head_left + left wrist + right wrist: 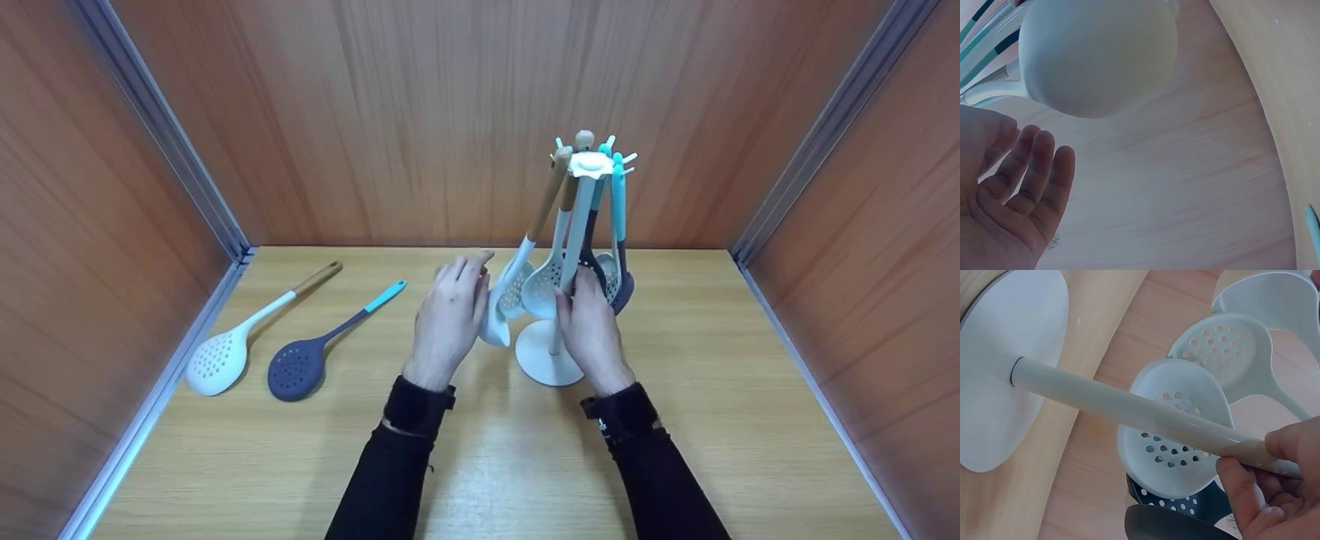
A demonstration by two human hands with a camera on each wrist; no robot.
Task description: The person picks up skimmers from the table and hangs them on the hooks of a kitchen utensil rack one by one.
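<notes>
A white utensil stand (pixel 541 358) has a round base, an upright pole and a hooked top, with several kitchen utensils hanging around it. My right hand (pixel 592 330) grips the pole (pixel 1129 408) between thumb and fingers. On the stand's left side hangs a white ladle (pixel 493 326) with a wooden handle. Beside it is my left hand (pixel 450 304), fingers loosely extended and nothing held; the left wrist view shows the ladle's bowl (pixel 1100 56) just above the fingertips. White slotted spoons (pixel 1176 388) hang behind the pole, and dark utensils with turquoise handles (pixel 618 199) hang on the right.
Two skimmers lie on the table at the left: a white one (pixel 217 364) with a wooden handle and a dark blue one (pixel 297 370) with a turquoise handle. Wood panels (pixel 405 120) with metal edging enclose the table's back and sides.
</notes>
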